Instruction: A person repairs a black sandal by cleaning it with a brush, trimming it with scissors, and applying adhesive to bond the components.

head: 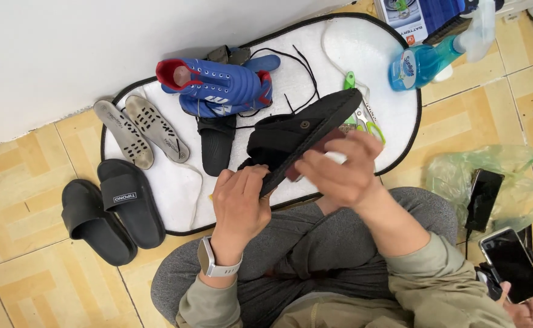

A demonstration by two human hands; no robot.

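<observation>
A black sandal (303, 130) is held tilted on its edge above the near rim of a white mat (394, 115) with a dark border, just over the person's crossed legs in grey trousers. The left hand (239, 203), with a pale watch (215, 262) on its wrist, is closed around the heel end of the sandal, fingers wrapped over the sole's edge. The right hand (339, 173) lies against the sole near its middle, fingers curled; something pale shows under them, perhaps a cloth or wipe, but it is too hidden to say, so whether that hand is gripping anything cannot be told.

On the mat behind the sandal sit a pair of blue sports shoes (221, 85) with loose black laces, another black sandal (216, 146) lying flat, two grey insoles (142, 130) side by side, and green-handled scissors (360, 112). A blue spray bottle (424, 61) lies at the mat's far right edge. The floor is yellow-tan tile against a white wall. Left of the mat stands a pair of black slides (111, 209). To the right lie a green plastic bag (509, 176) and two dark phones (497, 225).
</observation>
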